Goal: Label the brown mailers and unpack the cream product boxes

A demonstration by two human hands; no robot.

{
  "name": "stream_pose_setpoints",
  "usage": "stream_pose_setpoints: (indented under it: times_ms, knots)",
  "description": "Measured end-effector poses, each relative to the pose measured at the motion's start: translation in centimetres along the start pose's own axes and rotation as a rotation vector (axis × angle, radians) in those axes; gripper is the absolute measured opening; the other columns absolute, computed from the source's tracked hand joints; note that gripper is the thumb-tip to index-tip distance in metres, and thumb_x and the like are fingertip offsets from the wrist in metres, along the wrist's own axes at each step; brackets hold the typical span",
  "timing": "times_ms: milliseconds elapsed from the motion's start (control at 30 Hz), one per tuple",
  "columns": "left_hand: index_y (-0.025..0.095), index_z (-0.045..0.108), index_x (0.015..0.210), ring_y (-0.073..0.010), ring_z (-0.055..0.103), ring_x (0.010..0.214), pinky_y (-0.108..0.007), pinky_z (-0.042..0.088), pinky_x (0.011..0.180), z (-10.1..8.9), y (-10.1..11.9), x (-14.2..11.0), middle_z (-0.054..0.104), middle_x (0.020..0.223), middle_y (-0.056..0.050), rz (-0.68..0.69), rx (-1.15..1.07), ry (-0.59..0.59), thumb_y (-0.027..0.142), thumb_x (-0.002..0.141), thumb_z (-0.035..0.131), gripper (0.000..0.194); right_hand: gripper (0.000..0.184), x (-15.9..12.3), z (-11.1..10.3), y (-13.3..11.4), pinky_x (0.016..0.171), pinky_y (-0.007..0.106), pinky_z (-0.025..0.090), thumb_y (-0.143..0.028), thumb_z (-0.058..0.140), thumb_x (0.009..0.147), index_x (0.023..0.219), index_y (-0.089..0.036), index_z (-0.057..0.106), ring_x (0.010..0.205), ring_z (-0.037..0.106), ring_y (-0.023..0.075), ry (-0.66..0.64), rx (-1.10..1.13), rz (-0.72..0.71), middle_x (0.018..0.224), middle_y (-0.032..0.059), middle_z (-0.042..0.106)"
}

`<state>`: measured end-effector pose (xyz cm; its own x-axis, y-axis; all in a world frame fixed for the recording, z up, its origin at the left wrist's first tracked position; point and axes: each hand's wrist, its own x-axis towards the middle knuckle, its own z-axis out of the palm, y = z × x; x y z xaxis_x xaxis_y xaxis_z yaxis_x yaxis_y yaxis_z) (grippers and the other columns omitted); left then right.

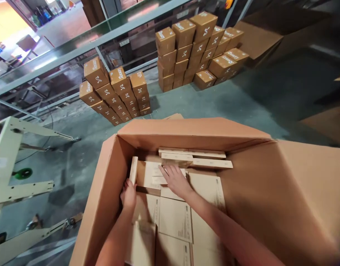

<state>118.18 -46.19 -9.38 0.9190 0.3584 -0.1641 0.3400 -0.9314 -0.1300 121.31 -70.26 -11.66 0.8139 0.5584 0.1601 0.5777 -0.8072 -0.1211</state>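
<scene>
A large open cardboard carton (pixel 192 127) stands in front of me, with flat pale boxes (pixel 175 218) laid in it. My left hand (pixel 128 194) is at the carton's left wall, its fingers closed on the lower end of a thin pale box (pixel 133 170) standing on edge. My right hand (pixel 175 179) lies over a small pale box (pixel 158 180) near the far wall, fingers stretched out; its thumb is hidden. Beyond it, thin boxes on edge (pixel 211 163) line the far wall.
Brown printed boxes stand stacked on the floor in a left group (pixel 121 94) and a right group (pixel 183 51). A metal-framed bench (pixel 75 46) runs behind them. At left is a white metal frame (pixel 9 162); another open carton (pixel 264 37) is at upper right.
</scene>
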Motion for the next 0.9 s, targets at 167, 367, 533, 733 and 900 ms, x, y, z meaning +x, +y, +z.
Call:
stream_pose_setpoints:
  times_ms: [167,367,533,733,900]
  knots:
    - [0.011,0.055,0.125,-0.0222,0.07,0.092,-0.027,0.051,0.067,-4.7,-1.5,-1.8,0.069,0.106,-0.013,0.065,-0.038,-0.004,0.027,0.099,0.039,0.034,0.059,3.3,-2.2,-0.3,0.098,0.045,0.037,-0.019,0.061,0.084,0.14,-0.008,0.049,0.104,0.054,0.0333,-0.191,0.072,0.166,0.115,0.0202,0.063]
    - [0.019,0.056,0.116,-0.0248,0.07,0.094,-0.032,0.053,0.074,-15.8,-8.1,-10.1,0.071,0.102,-0.009,0.049,-0.591,0.143,0.036,0.092,0.048,0.031,0.07,0.2,-9.1,1.1,0.101,0.048,0.041,-0.03,0.066,0.078,0.142,-0.011,0.047,0.117,0.053,0.0374,-0.092,0.423,0.398,0.132,0.0209,0.058]
    - [0.019,0.058,0.111,-0.0256,0.071,0.09,-0.034,0.056,0.077,-19.8,-15.3,-16.9,0.074,0.104,-0.009,-0.248,-1.296,-0.005,0.047,0.076,0.069,0.046,0.086,-2.5,-21.6,1.3,0.103,0.046,0.045,-0.046,0.077,0.066,0.144,-0.02,0.05,0.125,0.054,0.0372,0.013,1.051,0.263,0.14,0.0138,0.057]
    - [0.016,0.067,0.099,-0.0221,0.067,0.082,-0.03,0.054,0.072,-20.3,-18.9,-25.7,0.074,0.091,-0.006,-0.102,-1.376,0.039,0.036,0.072,0.072,0.034,0.073,0.3,-35.8,-13.2,0.086,0.035,0.052,-0.05,0.085,0.058,0.123,-0.018,0.069,0.099,0.067,0.0278,-0.436,1.169,-0.427,0.111,0.008,0.072]
    - [0.016,0.067,0.074,-0.0211,0.062,0.071,-0.033,0.054,0.069,-17.3,-23.3,-36.9,0.068,0.07,-0.004,-0.248,-1.612,0.12,0.039,0.058,0.076,0.029,0.055,0.8,-37.7,-34.2,0.08,0.03,0.048,-0.042,0.084,0.062,0.109,-0.017,0.072,0.092,0.064,0.0232,-0.606,0.554,-1.129,0.1,0.0053,0.07]
